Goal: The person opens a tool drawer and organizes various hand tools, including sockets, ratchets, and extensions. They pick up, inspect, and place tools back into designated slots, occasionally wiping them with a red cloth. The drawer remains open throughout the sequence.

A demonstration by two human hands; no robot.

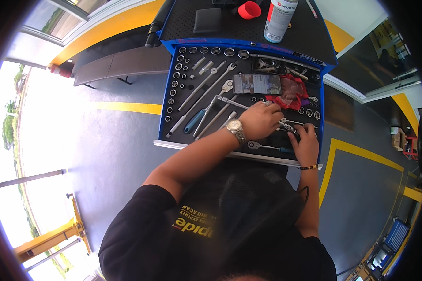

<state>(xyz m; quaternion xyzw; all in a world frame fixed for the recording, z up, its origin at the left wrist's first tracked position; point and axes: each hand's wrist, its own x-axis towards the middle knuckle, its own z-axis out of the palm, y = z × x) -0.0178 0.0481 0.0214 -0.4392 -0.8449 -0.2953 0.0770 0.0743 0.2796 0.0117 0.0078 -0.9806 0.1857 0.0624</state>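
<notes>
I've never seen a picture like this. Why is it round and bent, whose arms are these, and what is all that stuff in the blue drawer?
There is no machine here: a person wears a wide-angle camera on the head, looking down, so straight lines curve near the rim. The two bare arms are that person's own.

Both hands are in an open blue tool drawer. The left hand, with a wristwatch, rests on tools near the drawer's front right. The right hand lies close beside it; they seem to handle a small metal tool, though the grip is partly hidden.

The drawer holds rows of sockets, long ratchet handles and a red cloth. On the cabinet top stand a spray can and a red cap.
</notes>
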